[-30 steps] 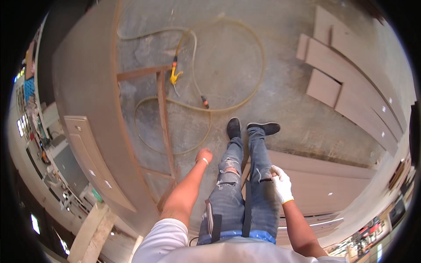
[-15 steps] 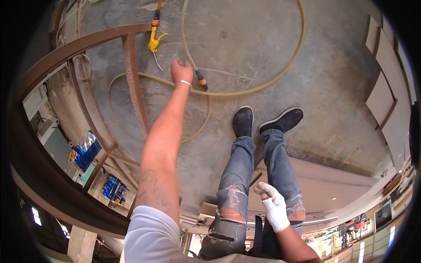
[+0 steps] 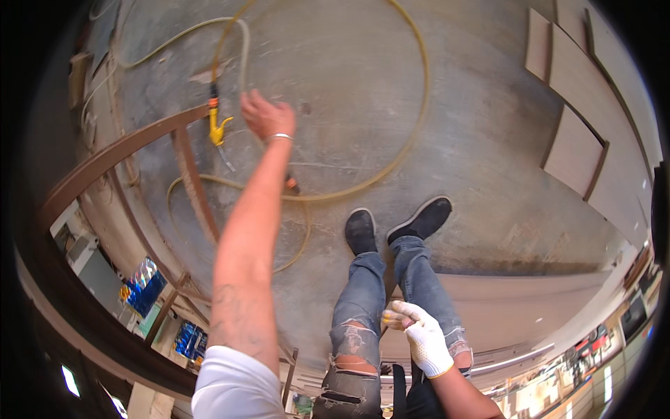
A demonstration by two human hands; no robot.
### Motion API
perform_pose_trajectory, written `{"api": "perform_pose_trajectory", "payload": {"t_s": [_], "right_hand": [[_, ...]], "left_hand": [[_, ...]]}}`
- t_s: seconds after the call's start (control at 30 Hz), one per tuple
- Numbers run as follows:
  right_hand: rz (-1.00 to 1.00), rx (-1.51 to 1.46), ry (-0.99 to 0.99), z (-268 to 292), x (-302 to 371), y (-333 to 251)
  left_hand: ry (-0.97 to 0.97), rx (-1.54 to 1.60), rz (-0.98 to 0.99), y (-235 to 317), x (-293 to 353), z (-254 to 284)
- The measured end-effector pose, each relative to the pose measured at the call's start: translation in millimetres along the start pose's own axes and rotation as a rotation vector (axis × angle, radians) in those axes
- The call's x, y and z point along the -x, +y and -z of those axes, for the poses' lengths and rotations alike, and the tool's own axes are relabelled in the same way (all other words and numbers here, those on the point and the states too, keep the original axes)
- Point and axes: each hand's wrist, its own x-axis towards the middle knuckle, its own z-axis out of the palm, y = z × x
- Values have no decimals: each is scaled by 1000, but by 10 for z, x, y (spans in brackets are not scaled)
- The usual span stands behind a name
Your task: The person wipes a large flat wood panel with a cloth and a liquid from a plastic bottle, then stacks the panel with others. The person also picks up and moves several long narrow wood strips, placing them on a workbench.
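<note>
At nine o'clock from the left hand, fingers apart, lies a yellow trigger blow gun; judged best gripped by its body. Gloved right hand: loosely curled, hold unclear.

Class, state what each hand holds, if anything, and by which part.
Nothing is visibly held: left hand open by the pale hose, right hand gloved, partly curled.

Stained grey floor, bright light patch lower left
</note>
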Motion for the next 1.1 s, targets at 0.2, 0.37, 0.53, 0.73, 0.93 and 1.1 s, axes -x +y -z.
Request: {"api": "perform_pose_trajectory", "payload": {"t_s": [0.2, 0.37, 0.53, 0.73, 0.93, 1.1], "right_hand": [[-30, -89, -70, -121, 68, -206], [-42, -76, 12, -21, 36, -227], [113, -166, 44, 10, -7, -261], [367, -641, -111, 270, -418, -891], [358, -272, -731, -1261, 515, -2704], [283, 137, -465, -2535, 1908, -2416]], "left_hand": [[-763, 252, -309, 896, 505, -220], [-931, 171, -153, 2381, 1464, -269], [-1097, 54, -239, 2438, 1359, -75], [-872, 951, -387, 2061, 1762, 2906], [-1149, 530, -741, 720, 2144, 4855], [-1159, 620, -452, 258, 1899, 4842]]}}
